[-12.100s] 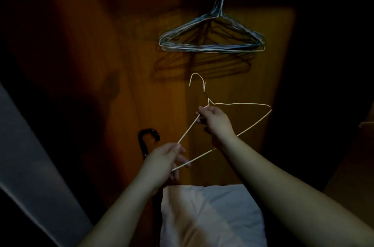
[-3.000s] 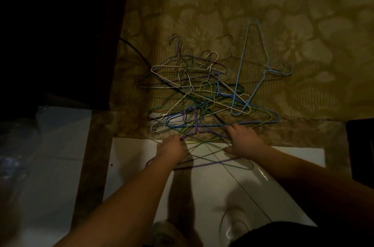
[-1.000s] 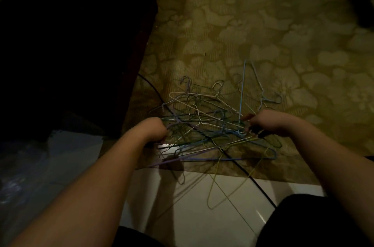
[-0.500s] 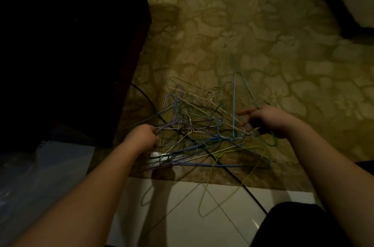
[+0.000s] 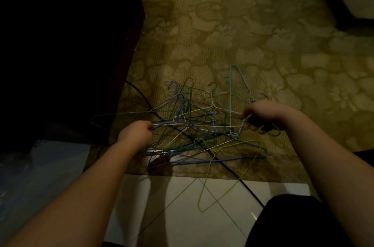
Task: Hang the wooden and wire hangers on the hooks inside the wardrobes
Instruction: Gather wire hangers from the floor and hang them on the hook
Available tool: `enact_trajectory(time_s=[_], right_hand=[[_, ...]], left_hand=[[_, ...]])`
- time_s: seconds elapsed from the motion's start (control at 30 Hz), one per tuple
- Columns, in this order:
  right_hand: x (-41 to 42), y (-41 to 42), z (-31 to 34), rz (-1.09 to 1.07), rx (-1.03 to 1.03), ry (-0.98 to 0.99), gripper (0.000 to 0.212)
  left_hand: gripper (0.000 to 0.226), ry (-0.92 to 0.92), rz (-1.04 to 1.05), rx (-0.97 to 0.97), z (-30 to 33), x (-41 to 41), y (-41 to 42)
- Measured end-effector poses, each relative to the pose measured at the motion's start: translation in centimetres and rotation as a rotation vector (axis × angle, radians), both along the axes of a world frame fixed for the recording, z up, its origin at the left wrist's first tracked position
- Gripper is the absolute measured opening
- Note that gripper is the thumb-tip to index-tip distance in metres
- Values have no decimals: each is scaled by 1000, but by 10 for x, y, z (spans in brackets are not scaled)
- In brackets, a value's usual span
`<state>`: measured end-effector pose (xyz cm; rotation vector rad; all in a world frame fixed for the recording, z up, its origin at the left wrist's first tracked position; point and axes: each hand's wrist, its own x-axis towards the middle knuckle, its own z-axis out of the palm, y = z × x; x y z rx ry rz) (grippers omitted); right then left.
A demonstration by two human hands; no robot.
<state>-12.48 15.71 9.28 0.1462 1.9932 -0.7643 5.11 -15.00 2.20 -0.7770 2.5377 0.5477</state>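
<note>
A tangled bundle of wire hangers (image 5: 202,123), in white, blue, purple, green and yellow, hangs between my two hands above the patterned carpet. My left hand (image 5: 135,132) grips the bundle's left end, fingers curled round several wires. My right hand (image 5: 261,114) grips the right end near a tall light-blue hanger (image 5: 230,95) that stands on end. A yellow-green hanger (image 5: 224,174) dangles lowest, over the white tiles. No wooden hanger and no hook shows in this view.
A dark wardrobe or cabinet side (image 5: 66,48) fills the left. A black cable (image 5: 238,178) runs across the carpet edge onto the white tile floor (image 5: 182,206). Clear plastic sheeting (image 5: 30,176) lies at lower left. Dark furniture (image 5: 336,3) stands at upper right.
Both hands have lifted the hanger bundle off the carpet and risen with it. The view has tilted up, and the yellow-green hanger now dangles lower over the tiles.
</note>
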Motion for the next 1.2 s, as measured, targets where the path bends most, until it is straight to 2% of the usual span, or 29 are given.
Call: enact_trajectory(time_s=[0.1,0.23,0.37,0.47,0.67,0.77,0.8,0.87,0.93,1.03,1.2], right_hand=[[2,-4,-3,26,59,-46,27],[-4,-4,-3,-31,66,-75,27],[7,-5,-17,47,192,-177,39],[2,-6,-13,28,202,-195,43],[-5,-18,16,86,221,55,58],[-7,-23,16,231,267,455,64],[-8,-25,14,250,206,578,65],[-7,-25,7,304,51,699,72],[-4,-20,-8,437,14,700,78],[-5,-6,-28,617,93,684,81],[-14,11,-45,699,222,683,86]], left_hand=[[25,1,-10,-2,0,1,0],[27,66,-44,-102,4,-1,1],[28,97,-38,-107,3,-4,1],[25,82,-51,-104,1,-6,1],[20,23,37,3,-1,-6,-11],[21,16,75,72,-2,-5,-17],[21,13,79,81,-1,-4,-19],[19,13,88,99,1,-4,-22],[14,20,115,159,6,-4,-25],[23,13,191,318,9,-4,-29],[35,-34,430,631,7,6,-33]])
